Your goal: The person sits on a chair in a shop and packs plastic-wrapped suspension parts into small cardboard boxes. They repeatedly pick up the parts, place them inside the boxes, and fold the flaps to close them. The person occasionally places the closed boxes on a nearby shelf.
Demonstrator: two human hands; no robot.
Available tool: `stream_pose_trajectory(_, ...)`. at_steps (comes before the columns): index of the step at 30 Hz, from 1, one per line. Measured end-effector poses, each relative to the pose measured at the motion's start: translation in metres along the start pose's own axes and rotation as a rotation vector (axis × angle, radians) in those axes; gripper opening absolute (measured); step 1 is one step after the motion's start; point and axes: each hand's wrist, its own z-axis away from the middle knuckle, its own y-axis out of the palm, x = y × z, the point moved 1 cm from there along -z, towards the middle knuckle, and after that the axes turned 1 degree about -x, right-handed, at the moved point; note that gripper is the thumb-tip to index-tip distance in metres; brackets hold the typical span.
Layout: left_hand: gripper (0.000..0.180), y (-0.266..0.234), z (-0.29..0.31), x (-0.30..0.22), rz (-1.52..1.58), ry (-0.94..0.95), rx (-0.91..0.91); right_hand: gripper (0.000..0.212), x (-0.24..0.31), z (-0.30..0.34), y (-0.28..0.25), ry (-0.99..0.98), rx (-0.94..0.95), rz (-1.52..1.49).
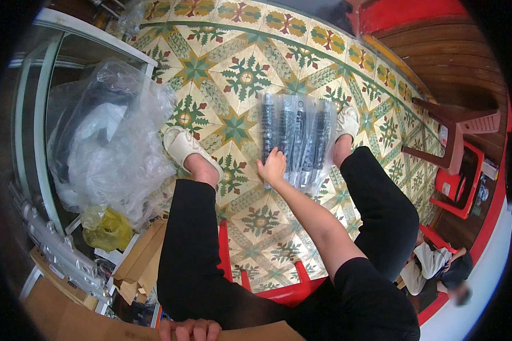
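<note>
Several dark coil-spring shock absorbers [306, 133], each in clear plastic wrapping, lie side by side on the tiled floor between my feet. My right hand [274, 166] reaches down to the leftmost one, its thumb on the left side and its fingers curled over the lower part. The wrapped pieces lie roughly parallel, pointing away from me. At the bottom of the view, my left hand [190, 329] has its fingers bent over the edge of a brown cardboard box [256, 332]. The palm and thumb of that hand are hidden.
Crumpled clear plastic bags [111, 136] fill a glass-sided frame [45, 113] on the left, above a yellow bag [107, 228]. A red stool [293, 292] is beneath me. Brown [452, 139] and red [463, 182] stools stand right, with another person [438, 267] seated beyond.
</note>
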Motion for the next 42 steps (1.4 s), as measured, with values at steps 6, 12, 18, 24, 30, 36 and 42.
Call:
stream_pose_trajectory(6, 0.013, 0.010, 0.001, 0.001, -0.062, 0.002, -0.131, 0.078, 0.006, 0.002, 0.003, -0.144, 0.002, 0.060)
stream_pose_trajectory(12, 0.013, 0.006, 0.002, 0.002, -0.051, 0.039, -0.103, 0.063, 0.004, 0.003, -0.002, -0.258, -0.104, -0.018)
stream_pose_trajectory(18, 0.018, 0.007, 0.004, 0.003, -0.087, 0.071, -0.111, 0.058, -0.004, 0.004, 0.003, -0.257, -0.119, -0.153)
stream_pose_trajectory(24, 0.021, 0.002, 0.003, 0.000, -0.082, 0.049, -0.088, 0.068, 0.023, -0.005, 0.017, 0.141, -0.151, -0.291)
stream_pose_trajectory(30, 0.020, 0.004, -0.001, 0.001, -0.099, 0.048, -0.103, 0.068, 0.028, -0.040, 0.006, 0.352, 0.062, -0.131)
stream_pose_trajectory(36, 0.018, 0.008, 0.001, 0.005, -0.108, 0.019, -0.121, 0.058, 0.001, -0.036, -0.003, 0.260, 0.261, -0.380)
stream_pose_trajectory(42, 0.024, 0.005, 0.006, 0.001, -0.048, -0.025, -0.051, 0.047, 0.003, -0.016, -0.022, 0.346, 0.593, -1.195)
